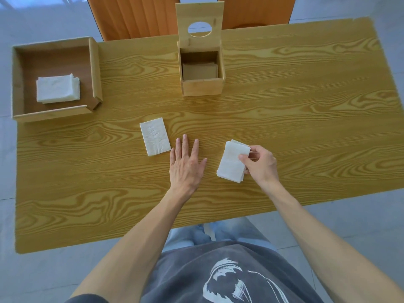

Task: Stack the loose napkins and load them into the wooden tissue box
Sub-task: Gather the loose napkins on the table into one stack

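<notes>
My right hand (260, 164) pinches a small stack of white napkins (231, 162) by its right edge, just above the table. My left hand (187, 164) lies flat on the table with fingers spread and holds nothing. A single folded napkin (155, 136) lies just left of my left fingertips. The wooden tissue box (202, 86) stands at the back centre, its lid (200, 18) with an oval hole swung upright. Inside the box I see only a brown bottom.
A shallow wooden tray (95, 68) sits at the back left with another pile of white napkins (58, 88) in it. Orange chairs (131, 16) stand behind the far edge of the table (306, 95). The near table edge runs close to my body.
</notes>
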Demonstrator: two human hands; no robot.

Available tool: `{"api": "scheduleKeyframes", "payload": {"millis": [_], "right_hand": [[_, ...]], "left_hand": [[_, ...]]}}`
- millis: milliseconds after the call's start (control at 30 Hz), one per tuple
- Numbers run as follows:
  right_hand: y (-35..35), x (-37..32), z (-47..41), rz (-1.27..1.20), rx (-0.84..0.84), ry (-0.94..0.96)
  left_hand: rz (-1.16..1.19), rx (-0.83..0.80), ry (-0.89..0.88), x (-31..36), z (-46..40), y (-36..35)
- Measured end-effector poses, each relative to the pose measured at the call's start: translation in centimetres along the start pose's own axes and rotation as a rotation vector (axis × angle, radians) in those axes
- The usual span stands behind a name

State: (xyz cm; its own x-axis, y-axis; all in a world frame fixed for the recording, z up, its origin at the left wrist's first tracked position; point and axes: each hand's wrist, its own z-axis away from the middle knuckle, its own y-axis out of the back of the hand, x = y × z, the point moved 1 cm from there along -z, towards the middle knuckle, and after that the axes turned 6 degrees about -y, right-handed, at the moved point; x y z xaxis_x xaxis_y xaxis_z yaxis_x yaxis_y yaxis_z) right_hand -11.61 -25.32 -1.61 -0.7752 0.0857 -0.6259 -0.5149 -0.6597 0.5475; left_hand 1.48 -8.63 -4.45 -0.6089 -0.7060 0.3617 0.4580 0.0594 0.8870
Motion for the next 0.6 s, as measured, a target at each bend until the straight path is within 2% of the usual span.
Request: {"api": "scheduleKeyframes", "payload": {"millis": [167, 300, 367, 433, 533, 600], "right_hand": [[-0.8, 0.2, 0.4, 0.226, 0.169, 0.017], [-1.2, 0.4, 0.6, 0.194, 0.193, -0.057], [-1.4, 0.0, 0.6, 0.152, 0.186, -0.085], [-1.7, -0.4, 0.6, 0.109, 0.179, -0.117], [-2.7, -0.8, 0.3, 0.056, 0.154, -0.136], [-3.3, -1.3, 0.3, 0.035, 0.138, -0.142]], "left_hand": [[0.032, 0.045, -0.006, -0.5, 0.3, 1.0], [0.046, 0.273, 0.042, -1.7, 0.7, 2.4], [0.096, 0.374, 0.175, -3.0, 0.7, 3.3], [0.2, 0.408, 0.359, -4.3, 0.4, 4.2], [0.312, 0.383, 0.605, -6.1, -0.4, 5.3], [0.314, 0.325, 0.674, -6.8, -1.0, 5.9]]}}
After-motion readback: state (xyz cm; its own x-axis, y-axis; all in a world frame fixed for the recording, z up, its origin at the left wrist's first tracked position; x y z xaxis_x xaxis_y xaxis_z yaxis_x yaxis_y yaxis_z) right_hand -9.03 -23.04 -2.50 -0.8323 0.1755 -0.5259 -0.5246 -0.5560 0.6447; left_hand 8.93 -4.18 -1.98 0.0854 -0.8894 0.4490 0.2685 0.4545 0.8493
